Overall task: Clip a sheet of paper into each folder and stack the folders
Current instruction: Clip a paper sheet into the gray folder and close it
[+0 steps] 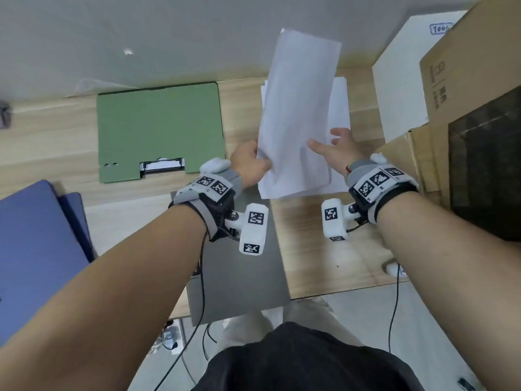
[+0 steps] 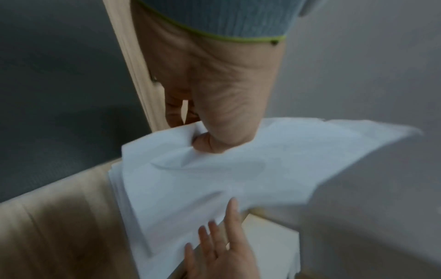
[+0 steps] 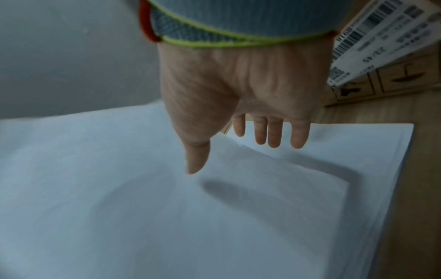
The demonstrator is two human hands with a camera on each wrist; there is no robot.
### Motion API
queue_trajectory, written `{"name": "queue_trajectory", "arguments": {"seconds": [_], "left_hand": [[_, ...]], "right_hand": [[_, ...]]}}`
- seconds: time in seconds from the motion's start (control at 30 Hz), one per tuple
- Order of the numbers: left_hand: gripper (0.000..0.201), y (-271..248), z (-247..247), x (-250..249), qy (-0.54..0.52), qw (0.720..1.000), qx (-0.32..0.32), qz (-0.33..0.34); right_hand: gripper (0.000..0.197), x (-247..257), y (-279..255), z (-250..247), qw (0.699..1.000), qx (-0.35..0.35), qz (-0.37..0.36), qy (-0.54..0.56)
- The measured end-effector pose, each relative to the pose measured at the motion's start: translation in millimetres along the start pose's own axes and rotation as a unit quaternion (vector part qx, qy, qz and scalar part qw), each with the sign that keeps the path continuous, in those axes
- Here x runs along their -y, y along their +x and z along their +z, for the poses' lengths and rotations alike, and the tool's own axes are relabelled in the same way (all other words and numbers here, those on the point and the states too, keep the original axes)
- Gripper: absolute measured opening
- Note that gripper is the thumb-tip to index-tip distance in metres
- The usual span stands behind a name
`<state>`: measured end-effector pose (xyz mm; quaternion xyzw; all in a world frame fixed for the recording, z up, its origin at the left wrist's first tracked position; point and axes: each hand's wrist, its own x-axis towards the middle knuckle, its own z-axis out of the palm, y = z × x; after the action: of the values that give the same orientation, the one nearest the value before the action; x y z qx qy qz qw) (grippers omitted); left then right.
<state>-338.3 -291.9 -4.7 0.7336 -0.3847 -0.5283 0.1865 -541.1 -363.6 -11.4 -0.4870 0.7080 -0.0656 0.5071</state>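
Note:
My left hand (image 1: pixel 260 162) pinches the near left edge of a white sheet of paper (image 1: pixel 298 108) and holds it lifted and tilted above the paper stack (image 1: pixel 339 108). In the left wrist view the thumb of that hand (image 2: pixel 205 144) presses into the sheet (image 2: pixel 214 173). My right hand (image 1: pixel 327 141) is open with fingers spread at the sheet's right edge, gripping nothing. The right wrist view shows its straight fingers (image 3: pixel 260 136) hovering over the stack (image 3: pixel 381 151). A green folder (image 1: pixel 158 128) lies closed on the table, its metal clip (image 1: pixel 162 165) toward me.
Blue folders (image 1: pixel 36 249) lie at the left. A grey folder (image 1: pixel 242 266) sits at the table's front edge under my left wrist. Cardboard boxes (image 1: pixel 465 80) and a white box (image 1: pixel 403 80) crowd the right side. A grey wall stands behind the table.

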Motion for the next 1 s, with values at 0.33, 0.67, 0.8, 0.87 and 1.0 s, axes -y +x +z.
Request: {"name": "queue_trajectory", "arguments": {"seconds": [0.33, 0.67, 0.8, 0.87, 1.0], "left_hand": [[0.036, -49, -68, 81, 0.08, 0.989, -0.093, -0.078], [0.114, -48, -78, 161, 0.429, 0.903, -0.02, -0.008], [0.108, -38, -77, 160, 0.457, 0.889, -0.019, -0.003], [0.106, -37, -77, 159, 0.445, 0.895, -0.031, -0.005], [0.1, -34, -79, 155, 0.393, 0.918, -0.045, -0.016]], "right_hand": [[0.058, 14, -30, 30, 0.996, 0.018, -0.035, -0.085], [0.073, -64, -51, 31, 0.982, -0.029, 0.108, -0.151], [0.07, -78, -59, 29, 0.976, -0.037, 0.127, -0.175], [0.07, -82, -59, 28, 0.977, -0.045, 0.128, -0.163], [0.066, -81, -60, 25, 0.981, -0.055, 0.129, -0.134]]}}
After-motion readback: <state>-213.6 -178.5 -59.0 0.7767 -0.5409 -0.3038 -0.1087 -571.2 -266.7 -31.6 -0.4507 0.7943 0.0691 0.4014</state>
